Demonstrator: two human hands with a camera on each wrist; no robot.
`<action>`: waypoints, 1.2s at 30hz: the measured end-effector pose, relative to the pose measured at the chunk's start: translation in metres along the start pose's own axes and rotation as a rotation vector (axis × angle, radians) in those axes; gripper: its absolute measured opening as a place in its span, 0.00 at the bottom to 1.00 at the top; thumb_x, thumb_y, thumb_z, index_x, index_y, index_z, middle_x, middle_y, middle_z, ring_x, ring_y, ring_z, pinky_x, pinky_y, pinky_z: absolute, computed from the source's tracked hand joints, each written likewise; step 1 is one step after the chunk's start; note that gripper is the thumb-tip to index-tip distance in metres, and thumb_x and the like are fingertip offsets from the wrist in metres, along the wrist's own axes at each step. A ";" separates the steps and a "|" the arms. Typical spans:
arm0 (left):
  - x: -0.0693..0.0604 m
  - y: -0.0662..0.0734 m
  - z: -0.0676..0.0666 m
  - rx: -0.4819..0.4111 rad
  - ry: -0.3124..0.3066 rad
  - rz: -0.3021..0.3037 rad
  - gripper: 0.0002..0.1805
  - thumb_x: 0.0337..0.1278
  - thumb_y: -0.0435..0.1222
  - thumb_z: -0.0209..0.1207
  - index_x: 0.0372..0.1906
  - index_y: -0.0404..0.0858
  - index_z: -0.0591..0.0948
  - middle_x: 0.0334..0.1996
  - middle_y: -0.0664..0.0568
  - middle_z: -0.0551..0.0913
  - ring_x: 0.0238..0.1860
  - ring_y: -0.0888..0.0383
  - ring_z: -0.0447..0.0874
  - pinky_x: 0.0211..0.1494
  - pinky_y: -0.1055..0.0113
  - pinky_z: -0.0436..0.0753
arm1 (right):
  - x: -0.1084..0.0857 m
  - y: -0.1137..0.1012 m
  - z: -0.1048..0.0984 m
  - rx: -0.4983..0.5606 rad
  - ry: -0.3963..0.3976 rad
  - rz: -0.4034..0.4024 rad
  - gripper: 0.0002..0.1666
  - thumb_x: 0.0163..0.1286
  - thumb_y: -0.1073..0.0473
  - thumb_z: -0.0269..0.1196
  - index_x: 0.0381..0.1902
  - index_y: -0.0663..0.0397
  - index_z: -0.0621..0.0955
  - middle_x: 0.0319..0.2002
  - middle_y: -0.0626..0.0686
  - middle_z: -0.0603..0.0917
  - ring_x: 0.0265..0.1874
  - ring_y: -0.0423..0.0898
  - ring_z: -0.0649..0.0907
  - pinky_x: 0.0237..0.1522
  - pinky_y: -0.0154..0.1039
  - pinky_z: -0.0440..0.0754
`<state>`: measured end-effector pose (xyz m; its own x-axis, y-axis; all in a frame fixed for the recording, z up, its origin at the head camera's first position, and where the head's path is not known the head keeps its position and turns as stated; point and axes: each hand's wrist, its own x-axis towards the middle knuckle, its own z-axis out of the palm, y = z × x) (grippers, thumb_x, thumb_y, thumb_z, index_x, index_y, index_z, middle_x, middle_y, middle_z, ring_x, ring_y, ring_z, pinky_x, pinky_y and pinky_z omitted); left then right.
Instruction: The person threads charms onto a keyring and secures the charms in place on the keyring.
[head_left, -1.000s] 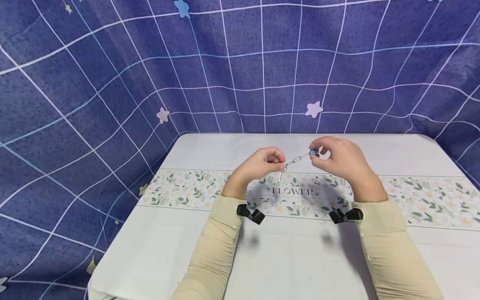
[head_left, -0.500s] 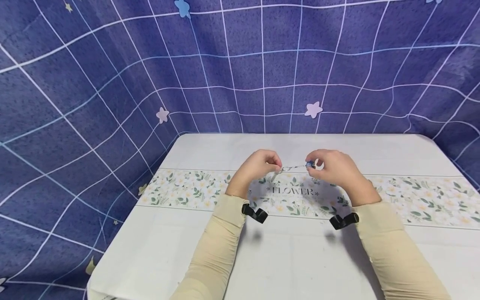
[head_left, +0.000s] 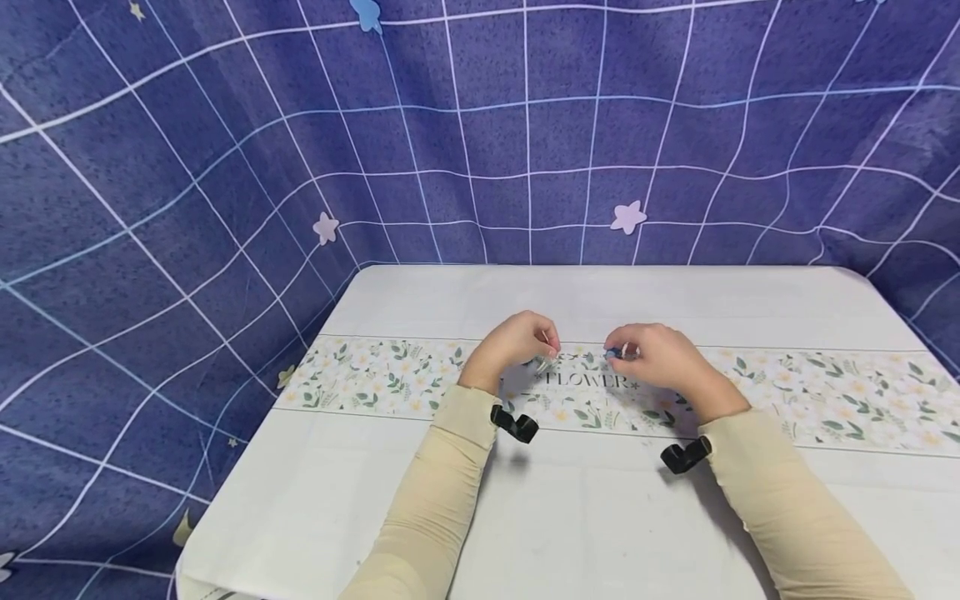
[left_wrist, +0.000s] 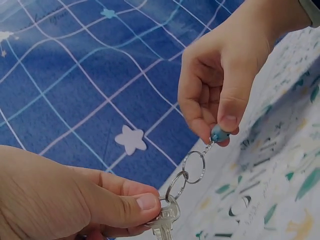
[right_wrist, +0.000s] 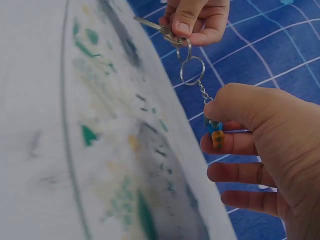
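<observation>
My left hand pinches a silver key between thumb and index finger; whether a second key lies behind it I cannot tell. Across from it, my right hand pinches a small blue charm, which shows an orange part in the right wrist view. Two linked metal rings and a short chain run between the hands and join key and charm. The larger ring is on the charm's side. Both hands are over the table's middle, and the key ring set is stretched nearly level between them.
A white table lies below, its floral band printed with the word FLOWER. Behind and to the left hangs a blue curtain with grid lines and stars. Black wrist mounts sit at both cuffs.
Both hands have come down in the head view, toward the floral band, and the right hand has moved slightly left. Key and charm are still held.
</observation>
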<state>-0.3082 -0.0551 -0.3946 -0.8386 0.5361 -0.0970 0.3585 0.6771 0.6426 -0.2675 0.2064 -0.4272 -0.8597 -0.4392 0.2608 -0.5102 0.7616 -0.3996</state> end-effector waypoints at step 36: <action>0.011 -0.015 0.022 0.148 -0.028 -0.060 0.03 0.60 0.35 0.69 0.35 0.43 0.85 0.33 0.56 0.83 0.34 0.58 0.78 0.42 0.65 0.77 | 0.001 0.020 0.039 0.032 0.039 -0.066 0.16 0.64 0.59 0.70 0.50 0.54 0.84 0.44 0.51 0.84 0.40 0.49 0.77 0.46 0.50 0.76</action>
<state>-0.3138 -0.0483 -0.4223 -0.8494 0.5047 -0.1542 0.3663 0.7741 0.5162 -0.2797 0.2021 -0.4690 -0.8230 -0.4684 0.3214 -0.5667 0.7159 -0.4078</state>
